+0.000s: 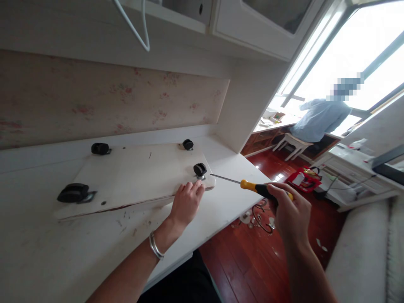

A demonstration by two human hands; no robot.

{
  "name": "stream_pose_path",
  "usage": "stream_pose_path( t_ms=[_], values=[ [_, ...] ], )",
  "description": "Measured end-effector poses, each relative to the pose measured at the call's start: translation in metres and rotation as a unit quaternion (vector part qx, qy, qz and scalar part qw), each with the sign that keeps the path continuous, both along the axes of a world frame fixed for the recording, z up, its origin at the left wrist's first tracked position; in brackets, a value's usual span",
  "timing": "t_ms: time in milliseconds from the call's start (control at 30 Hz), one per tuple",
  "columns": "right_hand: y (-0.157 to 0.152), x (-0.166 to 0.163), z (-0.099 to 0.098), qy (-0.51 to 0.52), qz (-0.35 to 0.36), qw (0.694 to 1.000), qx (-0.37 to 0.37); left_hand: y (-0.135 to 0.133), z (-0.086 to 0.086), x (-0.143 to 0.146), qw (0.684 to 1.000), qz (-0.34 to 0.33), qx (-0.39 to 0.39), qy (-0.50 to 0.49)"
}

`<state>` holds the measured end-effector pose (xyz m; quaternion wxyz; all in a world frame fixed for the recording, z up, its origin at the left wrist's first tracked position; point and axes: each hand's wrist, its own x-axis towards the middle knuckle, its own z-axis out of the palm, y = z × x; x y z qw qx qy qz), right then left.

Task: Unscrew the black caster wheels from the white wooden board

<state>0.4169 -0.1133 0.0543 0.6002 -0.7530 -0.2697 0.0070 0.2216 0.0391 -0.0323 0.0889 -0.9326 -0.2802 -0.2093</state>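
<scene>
A white board (139, 168) lies flat on the white desktop, with black caster wheels standing up near its corners. At the front right corner, my left hand (188, 200) grips the board's edge, its fingers bent and its fingertips beside the metal plate of the nearest caster (200, 169). The thumb is hidden. My right hand (288, 208) is closed around the handle of a yellow and black screwdriver (252, 186). Its shaft points left, the tip close to that caster and the board's right end. More casters stand at the back right (188, 144), back left (100, 148) and front left (74, 192).
White cabinets (252, 29) hang over the desk (233, 202), with a white cable (135, 31) dangling from them. A side panel (249, 101) closes its right end. Beyond, a person in a light blue top (323, 120) sits by the window. A red bag (304, 179) rests on the wooden floor.
</scene>
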Motion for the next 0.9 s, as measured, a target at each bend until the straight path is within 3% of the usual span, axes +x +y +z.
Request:
stream_pose_path(
  t_ms=[133, 433, 900],
  values=[
    [0.010, 0.002, 0.008, -0.008, 0.036, 0.999, -0.040, -0.003, 0.001, 0.001, 1.000, 0.006, 0.006, 0.000],
    [0.059, 0.008, 0.056, -0.138, 0.118, 0.975, -0.126, -0.004, -0.004, 0.002, 0.999, 0.027, 0.021, 0.007],
    [0.107, 0.016, 0.081, -0.230, 0.170, 0.935, -0.212, -0.002, -0.003, 0.009, 1.000, 0.014, 0.013, 0.017]
  ],
)
